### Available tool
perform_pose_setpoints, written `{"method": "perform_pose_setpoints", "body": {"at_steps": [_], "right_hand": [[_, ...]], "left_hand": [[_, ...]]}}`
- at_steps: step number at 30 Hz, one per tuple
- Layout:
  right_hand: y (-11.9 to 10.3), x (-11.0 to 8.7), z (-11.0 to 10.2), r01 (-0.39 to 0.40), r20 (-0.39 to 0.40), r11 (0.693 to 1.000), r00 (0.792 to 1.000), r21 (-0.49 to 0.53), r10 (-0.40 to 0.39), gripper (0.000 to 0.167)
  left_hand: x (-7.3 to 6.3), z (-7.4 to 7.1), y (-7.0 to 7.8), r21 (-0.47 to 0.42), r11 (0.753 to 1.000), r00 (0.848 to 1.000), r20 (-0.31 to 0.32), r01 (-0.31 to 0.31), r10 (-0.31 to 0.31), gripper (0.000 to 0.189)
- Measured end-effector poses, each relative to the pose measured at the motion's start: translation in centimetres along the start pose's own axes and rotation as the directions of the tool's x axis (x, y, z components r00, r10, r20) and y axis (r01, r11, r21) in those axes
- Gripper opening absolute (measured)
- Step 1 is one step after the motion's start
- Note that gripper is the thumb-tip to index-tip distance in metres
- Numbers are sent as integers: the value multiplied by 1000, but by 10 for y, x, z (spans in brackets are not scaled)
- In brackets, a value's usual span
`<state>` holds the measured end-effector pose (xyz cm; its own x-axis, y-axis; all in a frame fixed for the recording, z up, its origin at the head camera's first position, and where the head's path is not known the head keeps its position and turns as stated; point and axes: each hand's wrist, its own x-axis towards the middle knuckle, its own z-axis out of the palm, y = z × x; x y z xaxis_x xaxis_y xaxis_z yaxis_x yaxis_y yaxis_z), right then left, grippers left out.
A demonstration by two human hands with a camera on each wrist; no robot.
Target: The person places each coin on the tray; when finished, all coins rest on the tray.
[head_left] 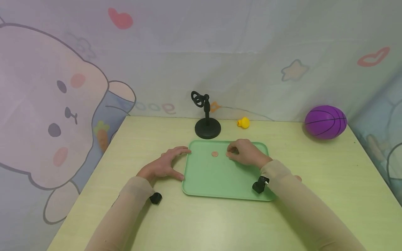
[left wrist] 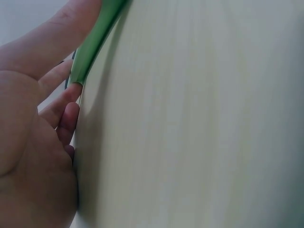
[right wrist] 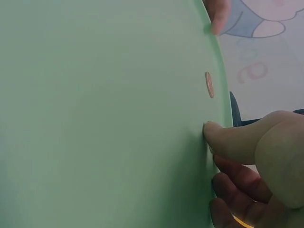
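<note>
A light green tray [head_left: 213, 181] lies on the table. One copper-coloured coin [head_left: 215, 153] lies flat near its far edge; the right wrist view also shows this coin [right wrist: 209, 85]. Just right of it, my right hand [head_left: 246, 152] pinches a second coin [head_left: 228, 153] between thumb and fingers, down at the tray surface. The fingers hide most of that coin. My left hand [head_left: 163, 164] is spread at the tray's left side, thumb and fingertips touching the rim. In the left wrist view, fingers [left wrist: 69, 114] meet the green rim.
Behind the tray stands a black round-based stand [head_left: 208, 128], with a small yellow toy [head_left: 244, 122] to its right. A purple ball [head_left: 326, 122] sits at the back right. Another copper-coloured round piece [head_left: 298, 178] shows past my right sleeve.
</note>
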<state>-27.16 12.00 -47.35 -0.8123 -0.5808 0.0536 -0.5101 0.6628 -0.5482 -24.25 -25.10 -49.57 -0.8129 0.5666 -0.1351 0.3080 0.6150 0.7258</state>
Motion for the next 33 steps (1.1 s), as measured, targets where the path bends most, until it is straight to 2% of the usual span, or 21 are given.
{"method": "perform_pose_setpoints", "body": {"at_steps": [22,28,33], "right_hand": [[3,5,4,-27,12,1000,1000,7,27,13],[5,2,0,-30,17,999,999,14,30,23],[12,-6,-12,-44,6,999,999,2,44,31]], "left_hand": [[0,1,-3,-16,1000,1000,-1,-13,13,101],[-1,0,-1,-13,1000,1000,1,-17,17,101],[0,0,-1,-5,1000,1000,1,-23,23,101]]}}
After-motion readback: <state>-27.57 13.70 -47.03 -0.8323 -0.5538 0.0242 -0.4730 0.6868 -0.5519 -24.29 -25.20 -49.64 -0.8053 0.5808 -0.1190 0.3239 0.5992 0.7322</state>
